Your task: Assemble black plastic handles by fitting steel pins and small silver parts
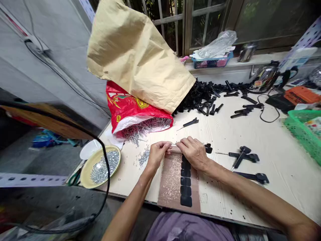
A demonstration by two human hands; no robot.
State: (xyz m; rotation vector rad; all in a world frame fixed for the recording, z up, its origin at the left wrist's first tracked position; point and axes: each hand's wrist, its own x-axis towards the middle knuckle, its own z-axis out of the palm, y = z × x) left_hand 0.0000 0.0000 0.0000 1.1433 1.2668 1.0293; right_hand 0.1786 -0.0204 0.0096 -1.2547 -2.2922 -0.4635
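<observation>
My left hand (158, 152) is closed in a pinch at the tip of a thin metal pin (174, 144). That pin runs across to my right hand (194, 154), whose fingers are wrapped round a black plastic part (208, 148); only its far end shows past the knuckles. Anything small between my left fingertips is hidden. Below the hands, a row of black flat pieces (186, 190) lies on a brown board (170, 187). Small shiny metal pieces (144, 157) are scattered left of my left hand.
A yellow bowl (86, 175) of small metal pieces sits left. Behind are a red bag (135, 103) of metal pins, a large paper sack (140, 57) and heaped black parts (205, 93). Pinned black parts (242, 155) lie right, near a green basket (301, 134). A black cable (106, 160) hangs left.
</observation>
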